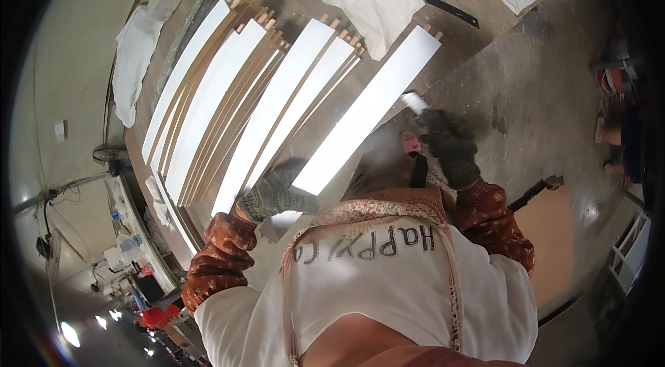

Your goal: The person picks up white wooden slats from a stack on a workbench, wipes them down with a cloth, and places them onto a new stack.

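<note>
Gloved hands worked on a long white board at the bench.

The left hand [277, 190] pressed flat on the near end of the white board [367, 114]; the right hand [447, 145] gripped a small white block [414, 101] at its edge. Several similar boards [235, 103] lay alongside, seemingly done or waiting; which, I couldn't tell.

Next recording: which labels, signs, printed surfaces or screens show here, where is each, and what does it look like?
Lettering on the person's white apron front: bottom centre, dark hand-drawn letters across pale cloth with a floral strap.
Small pale wall plate: far left on the wall, squarish, off-white; too small to tell more.
No screens or packages can be made out. The gloved left hand and right hand rest at a plain, unmarked white board.
</note>
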`<state>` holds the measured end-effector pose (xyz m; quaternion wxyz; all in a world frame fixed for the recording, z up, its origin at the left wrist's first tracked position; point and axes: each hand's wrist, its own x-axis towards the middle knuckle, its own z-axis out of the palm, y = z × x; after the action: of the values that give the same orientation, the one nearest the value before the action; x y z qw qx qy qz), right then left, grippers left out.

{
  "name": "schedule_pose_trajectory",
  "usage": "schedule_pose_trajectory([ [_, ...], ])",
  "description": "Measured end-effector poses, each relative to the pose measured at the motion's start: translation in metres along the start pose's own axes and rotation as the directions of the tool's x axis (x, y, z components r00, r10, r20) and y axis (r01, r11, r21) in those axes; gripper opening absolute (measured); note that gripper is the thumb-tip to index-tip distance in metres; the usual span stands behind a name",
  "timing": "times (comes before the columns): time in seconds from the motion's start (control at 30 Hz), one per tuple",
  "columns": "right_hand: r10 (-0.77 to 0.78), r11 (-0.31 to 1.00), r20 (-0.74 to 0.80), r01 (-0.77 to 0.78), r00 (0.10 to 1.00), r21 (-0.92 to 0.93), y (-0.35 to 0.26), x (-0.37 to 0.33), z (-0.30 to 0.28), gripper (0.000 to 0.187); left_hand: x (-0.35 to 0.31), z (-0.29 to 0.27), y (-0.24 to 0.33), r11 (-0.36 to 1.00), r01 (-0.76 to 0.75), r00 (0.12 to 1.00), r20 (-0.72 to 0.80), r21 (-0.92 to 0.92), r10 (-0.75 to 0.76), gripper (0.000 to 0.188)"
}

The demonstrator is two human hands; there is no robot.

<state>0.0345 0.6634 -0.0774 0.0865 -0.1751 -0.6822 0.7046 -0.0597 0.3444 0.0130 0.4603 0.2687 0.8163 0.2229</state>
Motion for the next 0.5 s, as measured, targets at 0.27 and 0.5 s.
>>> schedule_pose_trajectory([
  [0.27,-0.75,0.304,0.323,0.734,0.578,-0.608,-0.019,0.027,-0.026,0.022,-0.021,-0.012,0.031,0.99,0.139,0.949,-0.281,-0.035,-0.143,0.049],
  [0.5,-0.653,0.492,0.192,0.603,0.733,-0.628,-0.028,0.044,0.0,0.036,-0.145,0.037,-0.054,0.948,0.128,0.484,-0.816,-0.29,-0.316,0.068],
])
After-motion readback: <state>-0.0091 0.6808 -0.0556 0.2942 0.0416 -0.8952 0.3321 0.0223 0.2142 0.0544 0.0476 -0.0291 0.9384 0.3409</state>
